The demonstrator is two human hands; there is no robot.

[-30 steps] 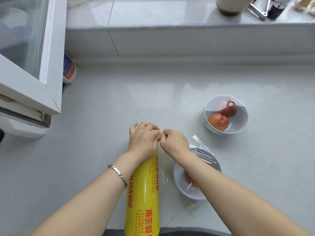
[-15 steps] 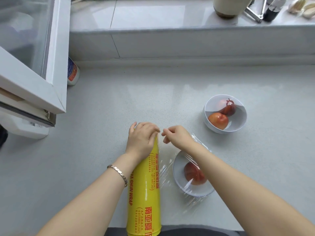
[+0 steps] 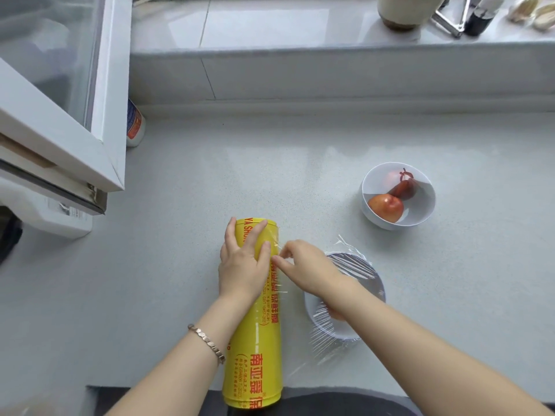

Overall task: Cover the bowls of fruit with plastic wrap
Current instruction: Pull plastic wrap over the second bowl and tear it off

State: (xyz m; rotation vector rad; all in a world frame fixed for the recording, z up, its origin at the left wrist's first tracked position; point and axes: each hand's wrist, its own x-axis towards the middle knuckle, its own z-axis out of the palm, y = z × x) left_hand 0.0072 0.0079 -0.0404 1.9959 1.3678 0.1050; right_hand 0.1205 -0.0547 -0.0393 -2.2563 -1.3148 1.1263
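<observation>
On the pale counter [image 3: 180, 265], the left hand [image 3: 241, 265] now sits further back along the yellow roll of plastic wrap [image 3: 258, 334] than it did half a second ago, so the roll's far end shows bare beyond the fingertips; before, the fingers covered that end. It lies flat over the top of the roll, fingers spread and pressing down. A metal bracelet [image 3: 207, 343] circles that wrist. The right hand [image 3: 306, 270] has stayed just beside the roll, thumb and fingertips pinched on the loose edge of the clear film; its forearm now crosses more of the near bowl [image 3: 336, 331] than earlier, hiding most of the fruit inside.

At far left an open white window frame [image 3: 60, 136] juts over the counter, with a small white bottle [image 3: 135, 124] standing behind its corner against the wall. Further right, the near bowl sits just beside the roll, film stretched across it and crumpled loosely around its base. Well beyond it stands an uncovered white bowl [image 3: 398, 195] holding an orange-red fruit [image 3: 386, 207] and a darker red one [image 3: 404, 187]. Along the sill [image 3: 300, 22] above are a jar, a metal tool and a dark bottle, cut off at the frame edge.

Lengthwise, the roll lies on its side, its long axis running from the near counter edge straight away from the person, the far end toward the wall.
</observation>
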